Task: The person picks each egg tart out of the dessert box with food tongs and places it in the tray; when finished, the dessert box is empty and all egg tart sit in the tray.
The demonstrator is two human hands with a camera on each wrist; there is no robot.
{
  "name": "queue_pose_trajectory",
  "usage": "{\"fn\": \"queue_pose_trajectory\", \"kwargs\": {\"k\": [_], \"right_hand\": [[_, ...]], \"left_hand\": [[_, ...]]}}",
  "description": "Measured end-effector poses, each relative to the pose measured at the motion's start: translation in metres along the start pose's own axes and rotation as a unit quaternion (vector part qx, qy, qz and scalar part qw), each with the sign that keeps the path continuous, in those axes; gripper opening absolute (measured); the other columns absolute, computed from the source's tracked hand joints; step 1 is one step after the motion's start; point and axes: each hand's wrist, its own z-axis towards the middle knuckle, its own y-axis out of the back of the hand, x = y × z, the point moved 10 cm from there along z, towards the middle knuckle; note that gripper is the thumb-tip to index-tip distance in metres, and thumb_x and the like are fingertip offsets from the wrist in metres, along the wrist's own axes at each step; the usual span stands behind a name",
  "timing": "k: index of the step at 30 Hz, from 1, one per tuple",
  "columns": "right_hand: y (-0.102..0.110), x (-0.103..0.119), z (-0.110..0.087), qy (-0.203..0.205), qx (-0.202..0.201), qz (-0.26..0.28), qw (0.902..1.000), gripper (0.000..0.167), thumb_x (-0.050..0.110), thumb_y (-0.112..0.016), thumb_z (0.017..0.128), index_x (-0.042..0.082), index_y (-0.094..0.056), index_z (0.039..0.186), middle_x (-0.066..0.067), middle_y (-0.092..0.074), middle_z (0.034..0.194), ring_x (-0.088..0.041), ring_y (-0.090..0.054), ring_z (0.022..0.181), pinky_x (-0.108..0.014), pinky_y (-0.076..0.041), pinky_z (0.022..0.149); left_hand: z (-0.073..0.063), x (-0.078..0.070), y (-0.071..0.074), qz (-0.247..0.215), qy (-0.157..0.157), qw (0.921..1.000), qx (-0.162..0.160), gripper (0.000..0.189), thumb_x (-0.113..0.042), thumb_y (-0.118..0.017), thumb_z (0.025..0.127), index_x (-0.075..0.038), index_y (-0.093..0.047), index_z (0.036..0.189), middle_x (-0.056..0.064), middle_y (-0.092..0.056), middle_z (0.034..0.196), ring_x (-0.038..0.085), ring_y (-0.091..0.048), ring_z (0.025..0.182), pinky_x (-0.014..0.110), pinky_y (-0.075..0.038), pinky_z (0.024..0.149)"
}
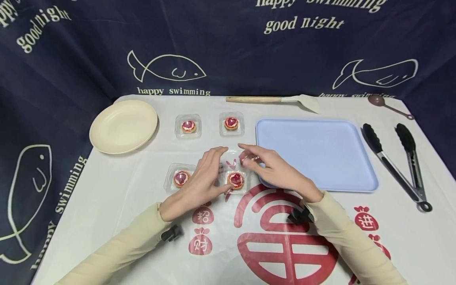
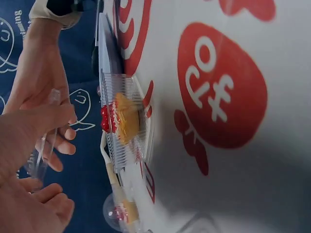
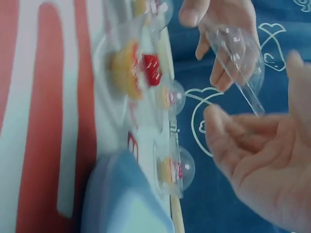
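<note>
A clear plastic domed lid [image 3: 238, 56] is held up between the hands, above a clear box base [image 2: 124, 155]. In that base sits a small tart [image 1: 236, 180] with a red top. My left hand [image 1: 203, 180] pinches one edge of the lid between thumb and fingers. Close to the lid's other end is my right hand [image 1: 278, 168], its fingers loosely extended; whether they touch the lid I cannot tell. Just left of the left hand stands another boxed tart [image 1: 181, 179], partly covered by that hand.
Two more boxed tarts [image 1: 188, 126] [image 1: 231, 123] stand farther back. A cream plate [image 1: 122, 126] is at the left, a blue tray [image 1: 313, 154] at the right. Beyond are spread tongs [image 1: 397, 168], a brown spoon [image 1: 377, 100] and a wooden-handled spatula [image 1: 254, 99].
</note>
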Motion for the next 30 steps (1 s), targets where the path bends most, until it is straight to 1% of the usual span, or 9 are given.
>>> {"fn": "queue_pose_trajectory", "kwargs": {"k": [2,5,9,12,15,18,21,25,30], "right_hand": [[0.0,-0.003,0.001,-0.026,0.002,0.048,0.9985,0.044,0.027,-0.046,0.104,-0.002,-0.052,0.137,-0.013,-0.069,0.109,-0.022,-0.066,0.1,-0.041,-0.053,0.09],[-0.006,-0.01,0.001,-0.076,0.028,0.122,0.9892,0.058,0.04,-0.032,0.107,-0.007,-0.057,0.129,-0.017,-0.07,0.101,-0.025,-0.068,0.091,-0.038,-0.056,0.082],[-0.022,-0.015,-0.002,-0.148,0.092,0.213,0.9614,0.083,0.058,-0.018,0.102,-0.011,-0.057,0.123,-0.017,-0.069,0.093,-0.026,-0.067,0.081,-0.036,-0.058,0.074],[-0.029,-0.016,-0.006,-0.184,0.125,0.245,0.9437,0.089,0.064,-0.016,0.099,-0.01,-0.06,0.119,-0.012,-0.068,0.089,-0.022,-0.064,0.076,-0.033,-0.056,0.07],[-0.031,-0.016,-0.007,-0.199,0.132,0.254,0.9374,0.084,0.06,-0.017,0.101,-0.008,-0.064,0.117,-0.011,-0.066,0.09,-0.019,-0.06,0.075,-0.03,-0.053,0.068],[-0.028,-0.015,-0.007,-0.188,0.119,0.242,0.9445,0.076,0.05,-0.02,0.104,-0.01,-0.063,0.118,-0.016,-0.066,0.095,-0.021,-0.059,0.078,-0.028,-0.053,0.069],[-0.023,-0.012,-0.008,-0.152,0.098,0.204,0.962,0.069,0.045,-0.026,0.105,-0.012,-0.059,0.122,-0.021,-0.064,0.102,-0.028,-0.059,0.087,-0.029,-0.054,0.074],[-0.017,-0.005,-0.015,-0.104,0.07,0.141,0.9821,0.058,0.041,-0.036,0.105,-0.007,-0.055,0.132,-0.021,-0.061,0.11,-0.034,-0.059,0.092,-0.037,-0.053,0.078],[-0.012,0.004,-0.023,-0.057,0.05,0.08,0.9939,0.049,0.036,-0.052,0.101,0.004,-0.053,0.137,-0.011,-0.056,0.132,-0.025,-0.055,0.112,-0.044,-0.049,0.094]], "left_hand": [[0.0,-0.004,0.002,0.015,-0.012,0.9998,-0.007,0.087,-0.021,-0.081,0.078,0.005,-0.03,0.143,0.02,-0.041,0.14,0.033,-0.039,0.13,0.048,-0.034,0.111],[0.0,-0.01,0.006,0.051,-0.038,0.9977,-0.023,0.085,-0.018,-0.079,0.079,0.006,-0.029,0.144,0.022,-0.04,0.14,0.034,-0.039,0.13,0.048,-0.036,0.11],[0.0,-0.02,0.009,0.115,-0.081,0.9885,-0.057,0.079,-0.008,-0.076,0.077,0.007,-0.032,0.141,0.023,-0.041,0.139,0.035,-0.043,0.126,0.047,-0.041,0.106],[-0.001,-0.026,0.011,0.153,-0.107,0.9793,-0.078,0.078,-0.002,-0.074,0.073,0.007,-0.034,0.14,0.023,-0.043,0.137,0.035,-0.046,0.124,0.045,-0.045,0.102],[-0.001,-0.028,0.01,0.167,-0.116,0.976,-0.079,0.08,-0.002,-0.073,0.074,0.007,-0.031,0.141,0.023,-0.043,0.137,0.035,-0.047,0.122,0.044,-0.046,0.101],[0.001,-0.021,0.01,0.098,-0.075,0.9912,-0.047,0.085,-0.013,-0.075,0.082,0.006,-0.023,0.146,0.023,-0.039,0.14,0.033,-0.045,0.124,0.044,-0.041,0.107],[0.0,-0.006,0.006,-0.034,0.018,0.9993,0.002,0.09,-0.027,-0.074,0.087,0.005,-0.017,0.149,0.022,-0.038,0.139,0.033,-0.046,0.124,0.045,-0.039,0.109],[-0.006,0.007,0.0,-0.173,0.117,0.9765,0.055,0.076,-0.028,-0.066,0.093,0.005,-0.024,0.148,0.021,-0.047,0.131,0.032,-0.053,0.117,0.046,-0.045,0.103],[-0.011,0.006,-0.004,-0.25,0.127,0.9549,0.098,0.059,-0.021,-0.058,0.098,0.009,-0.035,0.143,0.023,-0.052,0.133,0.033,-0.057,0.117,0.042,-0.048,0.101]]}}
